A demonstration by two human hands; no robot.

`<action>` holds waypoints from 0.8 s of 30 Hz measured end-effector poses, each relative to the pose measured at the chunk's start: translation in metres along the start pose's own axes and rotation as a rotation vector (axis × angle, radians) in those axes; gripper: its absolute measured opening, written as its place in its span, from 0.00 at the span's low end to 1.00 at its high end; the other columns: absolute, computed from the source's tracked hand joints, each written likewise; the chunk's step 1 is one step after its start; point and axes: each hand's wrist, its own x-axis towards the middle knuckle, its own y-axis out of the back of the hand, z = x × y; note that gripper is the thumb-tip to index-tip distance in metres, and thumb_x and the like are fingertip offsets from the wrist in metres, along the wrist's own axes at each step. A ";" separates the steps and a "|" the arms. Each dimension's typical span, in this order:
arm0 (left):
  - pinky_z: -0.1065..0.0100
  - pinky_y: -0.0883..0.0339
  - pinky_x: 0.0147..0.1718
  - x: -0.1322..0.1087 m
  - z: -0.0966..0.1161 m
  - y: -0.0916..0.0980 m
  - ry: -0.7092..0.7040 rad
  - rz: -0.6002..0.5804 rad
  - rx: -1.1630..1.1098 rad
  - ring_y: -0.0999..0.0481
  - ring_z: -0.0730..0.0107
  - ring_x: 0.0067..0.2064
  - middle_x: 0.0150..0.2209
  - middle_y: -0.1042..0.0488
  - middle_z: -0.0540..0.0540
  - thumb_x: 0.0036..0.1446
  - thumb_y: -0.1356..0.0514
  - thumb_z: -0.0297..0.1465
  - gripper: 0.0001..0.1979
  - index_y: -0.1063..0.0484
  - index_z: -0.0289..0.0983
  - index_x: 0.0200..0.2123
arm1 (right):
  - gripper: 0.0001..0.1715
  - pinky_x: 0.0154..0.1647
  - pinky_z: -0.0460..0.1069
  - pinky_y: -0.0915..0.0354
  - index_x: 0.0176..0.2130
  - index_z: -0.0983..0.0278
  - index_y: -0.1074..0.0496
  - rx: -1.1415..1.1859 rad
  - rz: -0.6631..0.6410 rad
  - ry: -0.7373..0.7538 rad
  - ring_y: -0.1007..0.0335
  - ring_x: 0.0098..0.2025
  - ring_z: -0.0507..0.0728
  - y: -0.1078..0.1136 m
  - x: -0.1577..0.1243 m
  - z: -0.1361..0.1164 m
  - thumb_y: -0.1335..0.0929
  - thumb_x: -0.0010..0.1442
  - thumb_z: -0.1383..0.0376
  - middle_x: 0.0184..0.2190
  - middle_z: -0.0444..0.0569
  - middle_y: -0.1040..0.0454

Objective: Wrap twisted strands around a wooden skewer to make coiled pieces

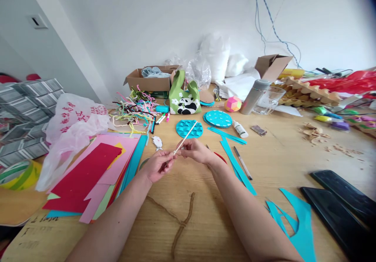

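Observation:
Both my hands meet over the middle of the wooden table (pixel 279 164). My left hand (pixel 157 165) pinches the lower end of a thin pale wooden stick (pixel 188 133) that slants up to the right. My right hand (pixel 195 150) is closed around the same stick just above, fingers pressed together. Beyond the stick's tip lies a round teal foam disc (pixel 190 131) with scale marks, and a second teal disc (pixel 219 118) sits to its right. A brown twisted pipe cleaner (pixel 182 223) lies on the table between my forearms.
Stacked coloured paper sheets (pixel 94 176) lie at left beside a white plastic bag (pixel 73 125). Teal paper scraps (pixel 237 164), a pen (pixel 243 163) and a glue tube (pixel 240 129) lie at right. A green panda bag (pixel 184 97), pipe cleaners (pixel 133 111) and cardboard boxes (pixel 152 80) stand behind. Black trays (pixel 340 211) lie at lower right.

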 end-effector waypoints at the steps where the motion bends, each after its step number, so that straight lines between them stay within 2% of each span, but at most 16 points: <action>1: 0.78 0.56 0.13 0.000 0.000 0.000 0.012 -0.019 -0.018 0.42 0.83 0.15 0.17 0.38 0.56 0.48 0.35 0.38 0.13 0.30 0.33 0.30 | 0.15 0.23 0.44 0.44 0.35 0.68 0.24 0.011 -0.005 -0.003 0.41 0.23 0.48 0.000 0.000 0.000 0.28 0.53 0.58 0.23 0.45 0.29; 3: 0.78 0.51 0.14 -0.001 0.000 -0.002 0.014 -0.004 0.021 0.37 0.81 0.17 0.19 0.33 0.53 0.50 0.37 0.39 0.14 0.30 0.34 0.32 | 0.15 0.23 0.44 0.44 0.35 0.69 0.24 0.021 0.005 -0.012 0.41 0.23 0.48 0.001 0.000 0.001 0.28 0.53 0.58 0.23 0.45 0.29; 5: 0.76 0.44 0.16 0.000 -0.001 -0.005 -0.065 0.076 0.151 0.31 0.76 0.21 0.24 0.28 0.49 0.53 0.39 0.40 0.14 0.31 0.34 0.34 | 0.15 0.23 0.44 0.44 0.34 0.69 0.25 0.020 0.034 -0.025 0.41 0.22 0.48 0.000 0.001 0.003 0.28 0.52 0.58 0.22 0.44 0.30; 9: 0.70 0.33 0.30 0.001 -0.006 -0.010 -0.412 0.302 0.594 0.24 0.69 0.33 0.34 0.24 0.44 0.53 0.39 0.32 0.11 0.30 0.36 0.40 | 0.16 0.21 0.44 0.46 0.33 0.69 0.25 -0.002 0.073 -0.066 0.42 0.21 0.48 -0.003 0.002 0.005 0.28 0.52 0.58 0.19 0.42 0.34; 11: 0.69 0.33 0.35 0.001 -0.007 -0.010 -0.524 0.404 0.820 0.24 0.68 0.36 0.35 0.23 0.44 0.53 0.41 0.27 0.09 0.29 0.37 0.40 | 0.16 0.22 0.44 0.45 0.33 0.69 0.26 0.004 0.073 -0.074 0.42 0.21 0.48 -0.005 0.003 0.004 0.28 0.51 0.57 0.19 0.42 0.34; 14: 0.69 0.35 0.34 -0.001 -0.009 -0.009 -0.573 0.491 1.035 0.24 0.67 0.35 0.33 0.22 0.45 0.56 0.44 0.27 0.06 0.28 0.38 0.36 | 0.18 0.23 0.45 0.42 0.33 0.69 0.26 0.058 0.064 -0.071 0.38 0.22 0.49 -0.007 0.003 0.001 0.28 0.50 0.56 0.20 0.43 0.32; 19: 0.70 0.36 0.32 -0.004 -0.009 -0.010 -0.579 0.494 1.094 0.25 0.68 0.32 0.30 0.23 0.46 0.58 0.47 0.26 0.07 0.29 0.38 0.34 | 0.18 0.24 0.45 0.40 0.33 0.69 0.26 0.053 0.059 -0.062 0.38 0.22 0.49 -0.006 0.003 -0.001 0.28 0.51 0.56 0.20 0.44 0.31; 24: 0.71 0.35 0.29 -0.003 -0.006 -0.012 -0.482 0.450 0.910 0.25 0.70 0.28 0.26 0.25 0.48 0.57 0.47 0.28 0.07 0.28 0.38 0.34 | 0.17 0.22 0.44 0.43 0.32 0.69 0.26 -0.024 0.081 -0.046 0.39 0.22 0.49 -0.006 0.004 -0.001 0.28 0.52 0.56 0.19 0.43 0.32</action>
